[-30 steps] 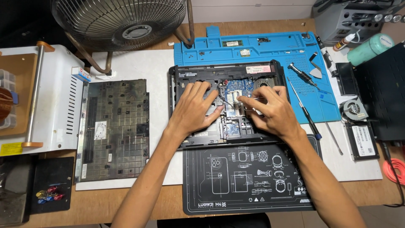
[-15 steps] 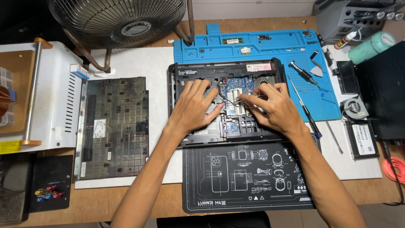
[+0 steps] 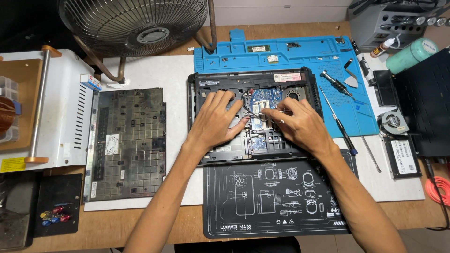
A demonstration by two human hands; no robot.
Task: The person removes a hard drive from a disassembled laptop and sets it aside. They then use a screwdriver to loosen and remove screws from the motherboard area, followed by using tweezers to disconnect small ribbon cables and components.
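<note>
- Both hands cover the middle of the opened laptop base (image 3: pixel 255 84), hiding much of what lies under them.
- The left hand (image 3: pixel 216 119) lies flat, fingers spread and clamped on nothing.
- The right hand (image 3: pixel 300 124) has fingertips drawn together near thin cables; whether it pinches one cannot be told.
- The laptop base, black with a blue circuit board (image 3: pixel 262 96) and a fan exposed, sits mid-table between a blue mat (image 3: pixel 290 54) and a black mat (image 3: pixel 272 199).
- The removed keyboard panel (image 3: pixel 126 140) lies left of it.

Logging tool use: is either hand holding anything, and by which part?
Cannot tell: left hand and right hand rest inside the opened laptop, fingertips meeting at its middle.
</note>
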